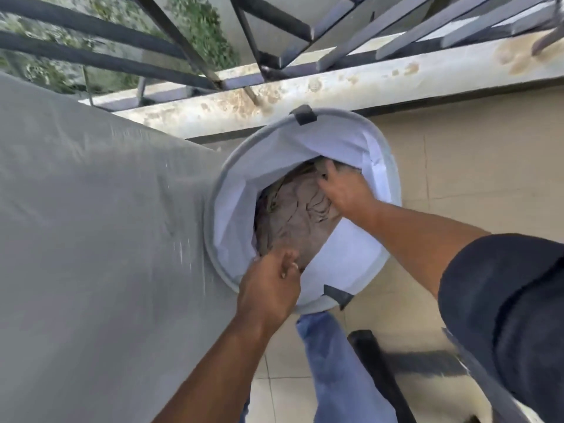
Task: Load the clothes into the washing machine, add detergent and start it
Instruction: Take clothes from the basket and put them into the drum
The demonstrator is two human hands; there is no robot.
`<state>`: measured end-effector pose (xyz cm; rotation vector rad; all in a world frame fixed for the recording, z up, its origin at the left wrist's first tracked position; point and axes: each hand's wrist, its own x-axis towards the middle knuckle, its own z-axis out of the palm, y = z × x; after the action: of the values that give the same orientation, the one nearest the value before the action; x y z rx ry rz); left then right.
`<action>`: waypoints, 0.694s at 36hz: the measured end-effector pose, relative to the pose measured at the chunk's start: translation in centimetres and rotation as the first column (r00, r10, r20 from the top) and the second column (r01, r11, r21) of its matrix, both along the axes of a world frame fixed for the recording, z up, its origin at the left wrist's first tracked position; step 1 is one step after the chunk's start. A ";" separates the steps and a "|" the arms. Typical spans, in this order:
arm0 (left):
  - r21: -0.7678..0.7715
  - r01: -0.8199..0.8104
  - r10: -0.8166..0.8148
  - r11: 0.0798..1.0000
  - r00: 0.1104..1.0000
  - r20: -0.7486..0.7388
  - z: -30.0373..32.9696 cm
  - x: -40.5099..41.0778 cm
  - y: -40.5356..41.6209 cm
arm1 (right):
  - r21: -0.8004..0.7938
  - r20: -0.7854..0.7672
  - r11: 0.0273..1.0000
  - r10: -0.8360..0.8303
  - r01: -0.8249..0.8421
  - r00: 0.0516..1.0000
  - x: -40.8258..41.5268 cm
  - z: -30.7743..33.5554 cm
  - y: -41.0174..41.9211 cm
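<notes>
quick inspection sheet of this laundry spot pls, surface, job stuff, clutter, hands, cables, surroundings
surface: pale tiled floor, with a grey fabric cover draped over something large on the left
job's things: round laundry hamper with white liner, brownish clothes inside
clutter: dark bar near the legs, unclear what
grippers: left hand at the hamper's near rim, fingers curled at the clothes; right hand reaching onto the clothes at the far side
cables: nothing seen
surroundings: stained ledge, dark metal railing, greenery beyond

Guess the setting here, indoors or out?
Probably a home balcony or utility ledge used for laundry. A metal railing tops a stained concrete parapet with foliage beyond, the floor is tiled, and a round laundry hamper holds clothes.
</notes>
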<state>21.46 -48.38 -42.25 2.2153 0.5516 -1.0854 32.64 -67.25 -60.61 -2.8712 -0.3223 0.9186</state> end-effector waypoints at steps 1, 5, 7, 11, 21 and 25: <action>0.008 0.019 -0.019 1.000 1.000 0.009 -0.4 -0.3 0.2 | 0.007 0.005 1.000 -0.021 0.021 1.000 0.4 -0.6 -0.2; -0.002 -0.080 0.080 0.997 0.997 -0.016 -1.1 -1.0 0.2 | 0.026 -0.087 0.994 -0.102 0.104 0.991 1.7 0.0 0.1; 0.001 -0.164 0.164 0.986 0.985 -0.051 -1.0 -0.9 0.0 | 0.086 -0.148 0.988 -0.114 0.128 0.982 1.4 1.9 1.2; -0.021 -0.281 0.278 0.960 0.956 -0.090 0.1 -0.7 -0.6 | 0.227 -0.123 0.974 0.052 -0.023 0.991 -1.1 5.7 1.7; -0.107 -0.224 0.217 0.969 0.974 -0.071 9.0 -0.1 -0.8 | 0.489 -0.089 0.801 -0.348 0.345 0.933 -9.3 23.8 0.8; -0.177 -0.081 0.091 0.981 0.995 0.049 14.3 0.3 -0.5 | 0.593 0.048 0.734 -0.443 0.331 0.895 -11.0 33.5 1.7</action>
<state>21.74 -48.92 -27.98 2.0451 0.5026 -0.9842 21.63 -65.55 -27.13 -2.3162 0.0091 0.3782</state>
